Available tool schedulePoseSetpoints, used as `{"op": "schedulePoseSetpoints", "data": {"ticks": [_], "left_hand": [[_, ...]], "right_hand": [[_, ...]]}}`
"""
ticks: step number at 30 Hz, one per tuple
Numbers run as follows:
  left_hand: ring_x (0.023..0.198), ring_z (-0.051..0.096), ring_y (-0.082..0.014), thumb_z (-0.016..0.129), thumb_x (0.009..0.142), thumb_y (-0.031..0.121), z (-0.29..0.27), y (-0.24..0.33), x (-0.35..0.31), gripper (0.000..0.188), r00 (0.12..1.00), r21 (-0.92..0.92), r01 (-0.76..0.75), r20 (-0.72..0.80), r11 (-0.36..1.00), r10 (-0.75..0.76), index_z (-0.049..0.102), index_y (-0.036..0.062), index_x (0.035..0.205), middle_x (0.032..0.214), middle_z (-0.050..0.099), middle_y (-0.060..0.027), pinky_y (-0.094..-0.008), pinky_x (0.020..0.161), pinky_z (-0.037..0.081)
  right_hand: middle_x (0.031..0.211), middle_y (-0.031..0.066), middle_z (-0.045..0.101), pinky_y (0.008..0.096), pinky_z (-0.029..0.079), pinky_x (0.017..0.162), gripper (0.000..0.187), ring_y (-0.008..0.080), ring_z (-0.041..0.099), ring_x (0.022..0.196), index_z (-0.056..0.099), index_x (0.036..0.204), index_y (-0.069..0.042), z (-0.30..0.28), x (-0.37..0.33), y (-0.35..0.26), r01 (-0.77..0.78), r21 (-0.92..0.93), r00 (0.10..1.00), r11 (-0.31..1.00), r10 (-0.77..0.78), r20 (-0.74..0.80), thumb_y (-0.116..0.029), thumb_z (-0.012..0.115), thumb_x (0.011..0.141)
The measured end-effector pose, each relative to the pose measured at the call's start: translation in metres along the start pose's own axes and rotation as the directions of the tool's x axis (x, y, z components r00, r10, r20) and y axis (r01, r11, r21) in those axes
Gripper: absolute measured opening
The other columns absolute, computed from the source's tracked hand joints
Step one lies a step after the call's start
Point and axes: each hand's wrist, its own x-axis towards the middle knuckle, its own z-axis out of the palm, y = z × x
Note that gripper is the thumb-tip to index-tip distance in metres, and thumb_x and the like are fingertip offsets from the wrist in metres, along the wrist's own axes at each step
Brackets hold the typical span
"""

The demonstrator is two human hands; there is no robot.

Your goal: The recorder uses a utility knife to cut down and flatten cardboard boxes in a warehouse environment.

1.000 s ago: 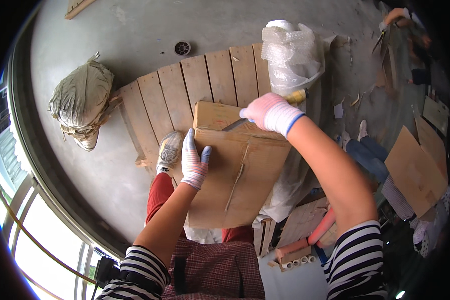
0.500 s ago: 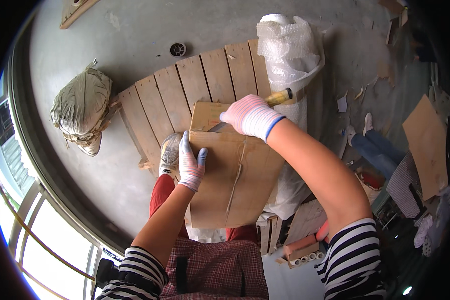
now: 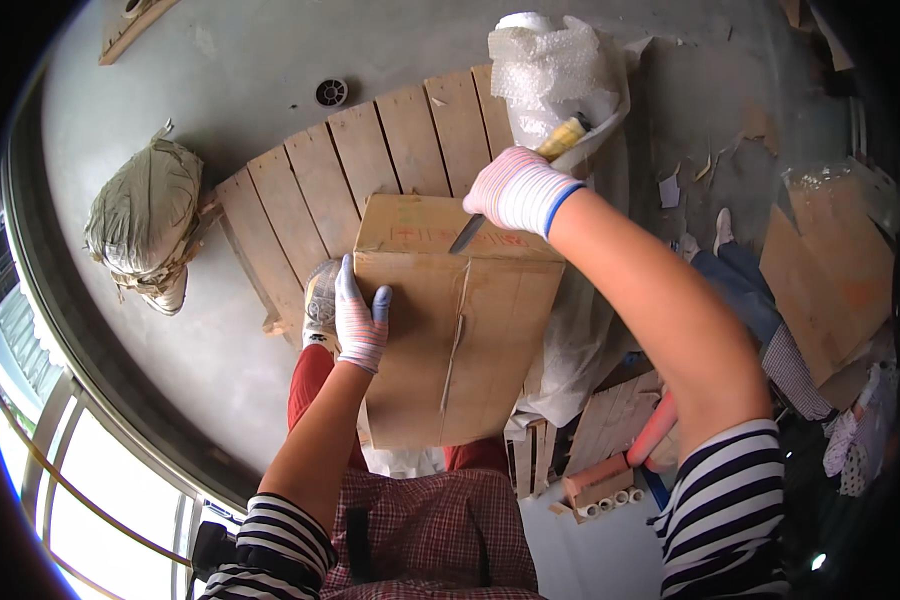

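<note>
Right hand [image 3: 518, 190] grip closed on knife [image 3: 467, 234] — left hand [image 3: 360, 320] flat, open, on cardboard box [image 3: 460, 330].

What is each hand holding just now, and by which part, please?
Right hand: a knife by its yellow handle. Left hand: steadies the cardboard box at its left side.

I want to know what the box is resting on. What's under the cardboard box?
A wooden pallet shows beyond the cardboard box, and red trouser legs show below its near end. What bears the box directly is covered by the box itself and cannot be seen.
</note>
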Motion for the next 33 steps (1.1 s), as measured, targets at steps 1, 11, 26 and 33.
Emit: {"op": "schedulePoseSetpoints", "data": {"ticks": [1, 11, 26, 33], "left_hand": [[0.127, 0.043, -0.0407, 0.067, 0.087, 0.017, 0.001, -0.002, -0.002, 0.075, 1.000, -0.013, 0.010, 0.008, 1.000, -0.010, 0.026, -0.0021, 0.146, 0.139, 0.042, -0.0239, -0.0413, 0.109, 0.034], [0.125, 0.044, -0.0402, 0.065, 0.087, 0.019, 0.000, 0.007, 0.002, 0.074, 1.000, 0.009, -0.016, -0.007, 1.000, 0.016, 0.026, -0.0028, 0.146, 0.138, 0.043, -0.0240, -0.0415, 0.108, 0.034], [0.124, 0.046, -0.0407, 0.062, 0.088, 0.024, 0.001, 0.005, 0.001, 0.070, 0.999, -0.011, 0.008, -0.035, 1.000, -0.008, 0.029, -0.0019, 0.145, 0.138, 0.044, -0.0248, -0.0430, 0.106, 0.036], [0.124, 0.046, -0.0407, 0.061, 0.089, 0.030, 0.001, 0.003, 0.001, 0.072, 0.999, 0.013, 0.006, -0.032, 1.000, -0.005, 0.028, -0.0012, 0.145, 0.138, 0.044, -0.0246, -0.0438, 0.106, 0.036]], "right_hand": [[0.093, 0.0103, 0.070, 0.0420, 0.055, 0.076, 0.026, 0.0301, 0.069, 0.091, 0.067, 0.109, -0.016, -0.001, 0.001, 0.003, -0.006, -0.004, 1.000, 1.000, 0.006, -0.006, -0.011, 0.056, 0.085], [0.090, 0.0122, 0.067, 0.0460, 0.051, 0.074, 0.016, 0.0353, 0.064, 0.088, 0.061, 0.102, -0.014, 0.064, 0.011, -0.010, 0.120, 0.432, 0.941, 0.894, 0.036, -0.337, -0.026, 0.057, 0.092], [0.090, 0.0143, 0.067, 0.0468, 0.052, 0.073, 0.017, 0.0368, 0.065, 0.085, 0.061, 0.106, -0.012, 0.030, 0.012, -0.027, 0.126, 0.413, 0.960, 0.902, -0.007, -0.279, -0.019, 0.053, 0.092], [0.093, 0.0148, 0.068, 0.0468, 0.052, 0.075, 0.017, 0.0372, 0.065, 0.088, 0.060, 0.106, -0.012, 0.038, 0.013, -0.026, 0.116, 0.438, 0.957, 0.892, 0.018, -0.291, -0.021, 0.054, 0.093]]}}
